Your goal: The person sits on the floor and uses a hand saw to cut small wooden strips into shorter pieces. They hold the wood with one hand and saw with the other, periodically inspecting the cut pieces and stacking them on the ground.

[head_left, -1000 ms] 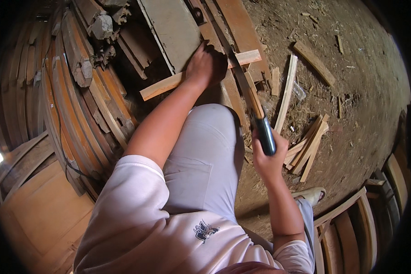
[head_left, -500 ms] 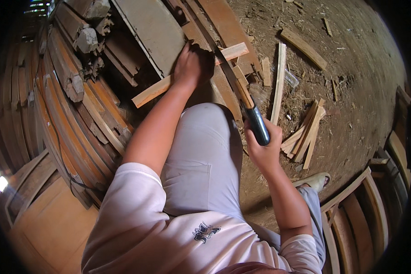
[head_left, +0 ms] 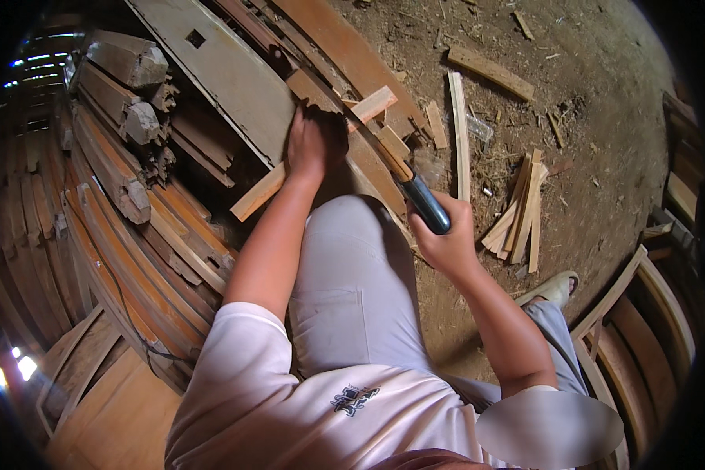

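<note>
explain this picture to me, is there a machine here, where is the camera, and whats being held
There is no machine: these are a person's two bare hands. The camera sits on the person's head, the left of two, looking down; its fisheye lens bends straight edges and leaves a dark rim.

The right grip is closed around a black-handled tool, whose long blade crosses a pale wooden strip. The left grip lies over that strip; its fingers are too shadowed to read. Around the strip lie a grey board and a reddish-brown board. Loose strips are piled on the littered ground to the right, and timber is stacked at left.
</note>
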Tool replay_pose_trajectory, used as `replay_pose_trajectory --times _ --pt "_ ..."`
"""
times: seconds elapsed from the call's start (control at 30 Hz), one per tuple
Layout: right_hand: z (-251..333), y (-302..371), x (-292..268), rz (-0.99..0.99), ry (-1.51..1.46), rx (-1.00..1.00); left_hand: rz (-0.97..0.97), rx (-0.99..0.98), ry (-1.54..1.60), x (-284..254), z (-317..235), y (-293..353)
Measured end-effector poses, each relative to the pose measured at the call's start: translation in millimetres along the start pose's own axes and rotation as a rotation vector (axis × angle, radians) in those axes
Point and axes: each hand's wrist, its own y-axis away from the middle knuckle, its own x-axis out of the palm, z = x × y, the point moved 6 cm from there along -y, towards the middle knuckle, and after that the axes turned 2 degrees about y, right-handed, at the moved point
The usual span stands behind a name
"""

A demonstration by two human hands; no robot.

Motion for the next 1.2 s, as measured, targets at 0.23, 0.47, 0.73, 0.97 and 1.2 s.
replay_pose_trajectory --times 0.23,0.47,0.73,0.97,1.2 --pt "3 82 -49 0.044 0.149 -0.022 -0.146 -0.137 0.105 37 28 19" --pt "21 39 -20 0.01 0.112 -0.055 -0.093 -0.04 0.152 9 13 10" --pt "-9 61 -13 -0.008 0.099 -0.027 -0.162 -0.112 0.172 60 37 23" --pt "31 65 -31 0.024 0.119 -0.008 -0.033 -0.157 0.148 44 35 18" --pt "1 10 -1 -0.005 -0.014 0.048 0.02 0.003 0.032 -6 -5 1"
